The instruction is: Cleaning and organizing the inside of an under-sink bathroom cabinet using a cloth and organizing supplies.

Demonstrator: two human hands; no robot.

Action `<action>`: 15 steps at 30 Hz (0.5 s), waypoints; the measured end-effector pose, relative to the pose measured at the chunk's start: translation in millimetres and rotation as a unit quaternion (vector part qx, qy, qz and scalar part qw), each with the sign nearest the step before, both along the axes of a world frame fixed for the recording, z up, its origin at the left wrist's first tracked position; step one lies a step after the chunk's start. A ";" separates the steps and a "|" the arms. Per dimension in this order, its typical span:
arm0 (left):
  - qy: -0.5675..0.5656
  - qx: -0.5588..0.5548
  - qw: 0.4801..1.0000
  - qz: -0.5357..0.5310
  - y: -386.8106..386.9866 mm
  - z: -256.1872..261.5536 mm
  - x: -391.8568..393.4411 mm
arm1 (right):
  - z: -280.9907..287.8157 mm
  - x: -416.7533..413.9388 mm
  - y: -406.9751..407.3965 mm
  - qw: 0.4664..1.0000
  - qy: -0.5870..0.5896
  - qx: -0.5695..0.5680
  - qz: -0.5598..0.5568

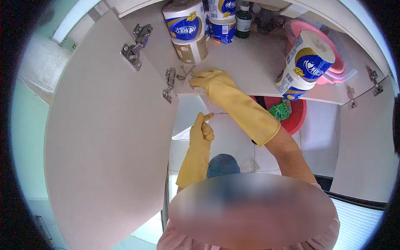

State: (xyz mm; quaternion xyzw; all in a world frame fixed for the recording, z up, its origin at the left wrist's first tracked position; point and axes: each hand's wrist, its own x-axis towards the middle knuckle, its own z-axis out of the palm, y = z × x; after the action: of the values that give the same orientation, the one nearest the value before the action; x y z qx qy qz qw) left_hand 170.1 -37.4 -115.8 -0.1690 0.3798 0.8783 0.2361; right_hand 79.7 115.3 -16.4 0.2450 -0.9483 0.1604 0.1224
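My right hand [214, 82], in a long yellow rubber glove, presses a crumpled pale cloth [197, 87] on the cabinet shelf [247, 67], close to its left front corner and the lower metal hinge [169, 84]. Just behind it stand two stacked paper rolls [189, 37] in printed wrapping. Below the shelf edge is my left hand [204, 126], also in a yellow glove, with fingers partly curled and nothing seen in it. Two more stacked rolls [304, 65] stand at the shelf's right front, beside pink plastic basins [339, 67].
A large cabinet door [109, 125] stands open at the left, another [367, 143] at the right. At the back of the shelf are more rolls [222, 29] and a dark green bottle [243, 23]. A white bin [187, 115] and a red basin [297, 120] with a green packet are below the shelf.
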 end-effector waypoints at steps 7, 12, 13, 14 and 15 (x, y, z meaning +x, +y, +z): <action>0.138 -0.050 0.987 0.064 -11.7 84.0 -18.4 | -8.1 21.2 43.7 0.991 0.067 -0.089 0.072; 0.030 0.075 0.990 0.116 -4.1 92.0 -41.7 | -10.0 48.9 72.9 0.992 0.067 -0.105 0.024; 0.020 0.092 0.990 0.106 -2.0 95.8 -38.6 | -3.5 63.1 77.2 0.992 0.063 -0.105 0.020; 0.020 0.092 0.990 0.109 -1.2 92.9 -36.7 | -1.5 77.5 81.9 0.993 0.060 -0.104 0.016; 0.007 0.110 0.987 0.117 2.0 90.5 -37.1 | -2.8 91.8 90.1 0.993 0.062 -0.103 0.016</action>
State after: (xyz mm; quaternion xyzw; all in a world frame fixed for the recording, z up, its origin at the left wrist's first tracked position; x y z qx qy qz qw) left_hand 133.0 -35.4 -25.3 -0.1786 0.2602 0.9375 0.1464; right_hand 171.4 205.4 -19.2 0.2555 -0.9134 0.2431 0.2033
